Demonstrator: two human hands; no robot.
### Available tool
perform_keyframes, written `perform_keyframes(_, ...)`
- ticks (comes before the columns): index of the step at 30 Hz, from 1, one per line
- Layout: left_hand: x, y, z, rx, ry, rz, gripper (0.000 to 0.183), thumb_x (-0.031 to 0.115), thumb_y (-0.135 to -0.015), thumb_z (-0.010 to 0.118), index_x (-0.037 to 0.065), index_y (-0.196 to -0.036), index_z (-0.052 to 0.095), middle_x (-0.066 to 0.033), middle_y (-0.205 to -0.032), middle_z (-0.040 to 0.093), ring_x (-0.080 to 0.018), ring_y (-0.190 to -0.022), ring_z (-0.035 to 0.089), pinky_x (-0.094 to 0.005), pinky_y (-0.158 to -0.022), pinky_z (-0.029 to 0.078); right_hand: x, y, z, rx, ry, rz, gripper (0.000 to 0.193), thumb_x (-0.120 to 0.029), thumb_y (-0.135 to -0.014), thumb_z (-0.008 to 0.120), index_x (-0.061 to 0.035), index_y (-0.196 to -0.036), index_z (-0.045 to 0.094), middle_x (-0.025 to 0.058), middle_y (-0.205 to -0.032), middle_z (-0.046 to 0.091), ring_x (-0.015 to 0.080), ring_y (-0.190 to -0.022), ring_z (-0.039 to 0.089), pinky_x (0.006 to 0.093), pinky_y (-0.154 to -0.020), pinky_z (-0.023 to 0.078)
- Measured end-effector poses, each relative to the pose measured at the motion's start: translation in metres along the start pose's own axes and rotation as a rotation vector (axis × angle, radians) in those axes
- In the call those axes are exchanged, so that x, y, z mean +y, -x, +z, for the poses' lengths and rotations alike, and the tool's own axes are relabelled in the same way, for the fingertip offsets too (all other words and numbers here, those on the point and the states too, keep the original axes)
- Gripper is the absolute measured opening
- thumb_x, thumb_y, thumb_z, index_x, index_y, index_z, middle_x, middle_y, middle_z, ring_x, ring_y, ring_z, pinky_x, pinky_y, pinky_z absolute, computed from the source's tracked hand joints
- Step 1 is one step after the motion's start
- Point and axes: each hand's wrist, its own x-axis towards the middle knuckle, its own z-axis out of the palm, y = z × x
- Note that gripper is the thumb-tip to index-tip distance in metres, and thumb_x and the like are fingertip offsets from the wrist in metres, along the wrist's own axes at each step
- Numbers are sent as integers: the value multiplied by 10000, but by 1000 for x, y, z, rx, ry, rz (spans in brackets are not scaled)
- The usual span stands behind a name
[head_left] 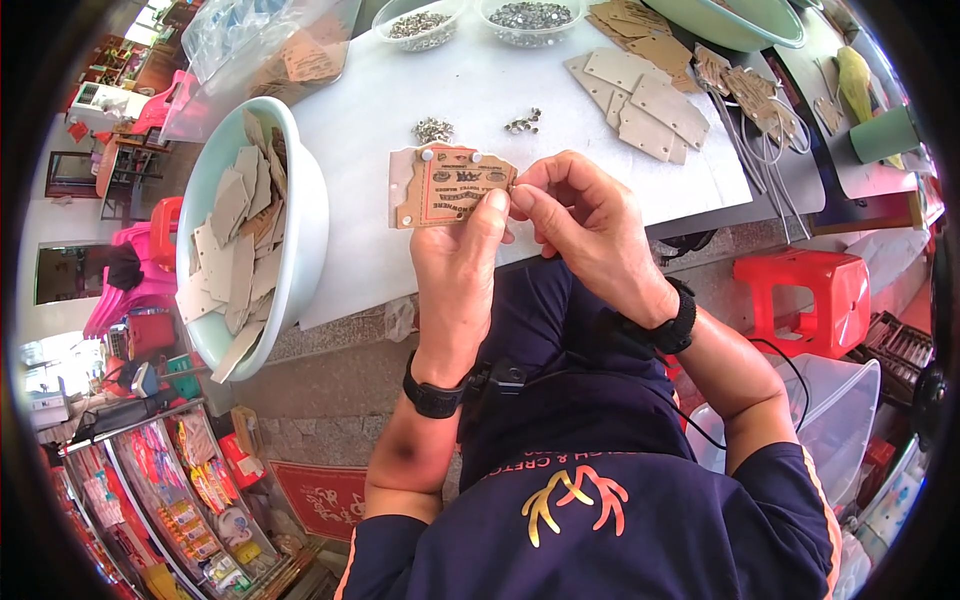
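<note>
My left hand point(452, 285) grips a brown printed tag point(452, 182), thumb on its face and fingers behind. A pale grey tag piece point(400, 175) of similar make lies against the back of the brown one and shows past its left edge. Two round silvery studs sit along the tag's upper edge. At its right edge the thumb and fingers of my right hand point(605, 225) are pinched together; whatever is between them is hidden. On the white table just beyond lie two small piles of metal studs, a left pile point(433, 130) and a right pile point(523, 122).
A pale green basin point(312, 215) heaped with tag pieces stands at the left. Clear bowls of metal fittings point(420, 28) are at the back. Loose grey tags point(640, 100) lie on the right of the white table point(350, 130). A red stool point(805, 290) stands at the right.
</note>
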Motion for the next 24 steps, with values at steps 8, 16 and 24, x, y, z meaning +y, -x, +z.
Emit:
perform_keyframes(8,-1,2,1,-3,-63,12,219,116,-948,589,4,-1137,595,-47,-1032,646,-94,-857,569,-266,-709,458,-3,-1,-1,-14,-30,26,139,-117,-938,660,7,-973,608,-5,-769,592,30,-658,521,193,-547,442)
perform_keyframes(16,-2,5,9,48,-9,94,216,105,-954,583,-10,-1136,599,-56,-1032,648,-95,-846,561,-262,-717,456,-3,-1,-2,-13,-67,54,152,-125,-948,644,7,-1013,605,-5,-819,591,33,-666,531,199,-559,454)
perform_keyframes(24,-1,5,7,1,13,95,218,107,-963,578,-11,-1145,597,-52,-1030,647,-93,-851,564,-264,-728,461,-2,-2,-8,-100,15,-59,168,-123,-946,638,7,-1048,605,6,-895,597,45,-713,578,202,-578,475)
